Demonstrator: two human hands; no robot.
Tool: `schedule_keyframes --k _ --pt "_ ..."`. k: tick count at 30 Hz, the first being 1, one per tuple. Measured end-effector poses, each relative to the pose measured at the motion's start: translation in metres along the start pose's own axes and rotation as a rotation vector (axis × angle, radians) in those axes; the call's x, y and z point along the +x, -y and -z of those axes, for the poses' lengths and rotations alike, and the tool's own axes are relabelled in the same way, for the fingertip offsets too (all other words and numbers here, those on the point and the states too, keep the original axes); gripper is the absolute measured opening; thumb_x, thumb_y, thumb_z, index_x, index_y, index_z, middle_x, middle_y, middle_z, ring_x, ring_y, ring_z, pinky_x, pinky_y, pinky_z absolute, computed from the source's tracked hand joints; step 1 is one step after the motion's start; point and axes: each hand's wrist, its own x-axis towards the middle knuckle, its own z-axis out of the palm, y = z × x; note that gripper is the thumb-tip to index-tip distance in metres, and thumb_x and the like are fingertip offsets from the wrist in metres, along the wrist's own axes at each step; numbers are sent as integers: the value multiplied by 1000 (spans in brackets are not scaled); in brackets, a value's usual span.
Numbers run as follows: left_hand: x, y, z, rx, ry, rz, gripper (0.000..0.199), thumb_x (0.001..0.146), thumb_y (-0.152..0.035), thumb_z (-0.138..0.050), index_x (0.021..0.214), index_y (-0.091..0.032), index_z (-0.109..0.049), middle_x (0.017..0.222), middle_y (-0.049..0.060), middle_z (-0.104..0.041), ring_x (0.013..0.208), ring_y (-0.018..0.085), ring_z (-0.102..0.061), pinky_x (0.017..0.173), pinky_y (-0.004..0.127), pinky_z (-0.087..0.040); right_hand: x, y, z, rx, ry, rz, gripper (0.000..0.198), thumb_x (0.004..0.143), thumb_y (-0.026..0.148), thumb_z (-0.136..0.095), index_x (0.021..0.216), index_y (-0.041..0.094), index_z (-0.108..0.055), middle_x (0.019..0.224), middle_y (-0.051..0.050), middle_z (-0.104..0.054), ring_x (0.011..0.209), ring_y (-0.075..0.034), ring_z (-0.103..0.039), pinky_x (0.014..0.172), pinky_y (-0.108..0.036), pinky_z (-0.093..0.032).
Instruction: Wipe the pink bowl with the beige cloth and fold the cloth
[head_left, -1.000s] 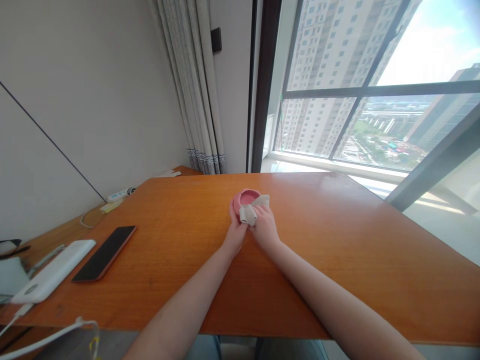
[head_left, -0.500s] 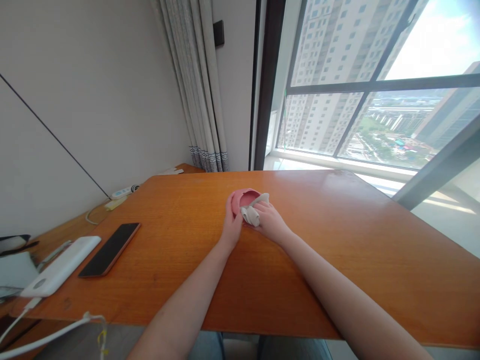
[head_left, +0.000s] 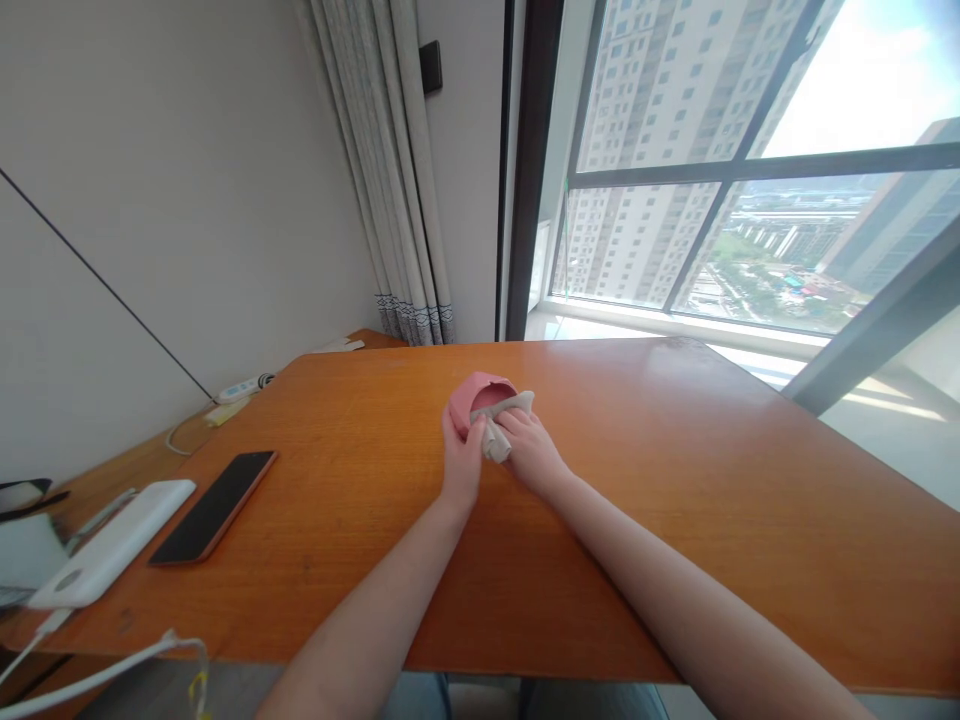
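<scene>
A pink, faceted, bowl-like container [head_left: 462, 401] is tilted over the middle of the table, its opening turned toward my right hand. My left hand [head_left: 463, 455] is closed round its near left side, with the thumb by the rim. A pale crumpled cloth or tissue [head_left: 495, 440] lies across the rim, one end hanging down in front. My right hand [head_left: 529, 445] grips this cloth at the opening's right side. Some of its fingertips are hidden by the cloth. Whether the container touches the tabletop I cannot tell.
The brown wooden table [head_left: 360, 440] carries a dark phone [head_left: 215, 508] and a white power bank [head_left: 116, 540] at the left. A white cable [head_left: 105, 675] crosses the near left corner. A power strip [head_left: 238, 390] lies by the wall, and a large window [head_left: 697, 240] stands beyond.
The pink container has shifted slightly left and tilted more, in my left hand. My right hand has moved the cloth a little left along the rim; its end now hangs lower.
</scene>
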Motion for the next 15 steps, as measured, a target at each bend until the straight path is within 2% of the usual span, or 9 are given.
schedule_keyframes --k 3,6,8,11,15 --pt "10 -10 11 52 -44 -98 49 76 -21 -54 124 -19 -41 124 9 -54 114 21 -53 97 33 -42 4 -11 13 18 63 79 22 92 19 -42 89 24 -63 89 -4 -62 92 -19 -51 96 -40 -33" --pt "12 -22 14 155 58 -198 60 67 -16 -62 125 -19 -44 128 9 -52 122 25 -47 105 35 -35 3 -23 21 -34 57 91 27 95 21 -36 91 25 -63 97 -3 -63 99 -19 -51 103 -43 -27" --pt "8 -24 8 119 73 -209 69 67 -20 -66 130 -20 -38 133 9 -48 126 25 -43 107 35 -33 1 -24 19 -57 35 73 27 96 23 -36 95 25 -63 100 -5 -63 102 -20 -50 99 -42 -31" --pt "-2 -12 -4 -76 27 -130 71 74 -29 -64 134 -24 -26 134 10 -46 120 21 -49 100 33 -39 -1 -14 4 -55 -10 29 27 94 22 -38 91 22 -64 90 -7 -62 96 -21 -51 84 -37 -39" --pt "-4 7 -10 -180 -111 -46 43 81 -37 -56 116 -23 -36 115 7 -55 101 16 -58 87 30 -46 1 0 -14 -35 -61 44 22 91 19 -43 84 19 -64 80 -6 -59 84 -19 -49 75 -34 -39"
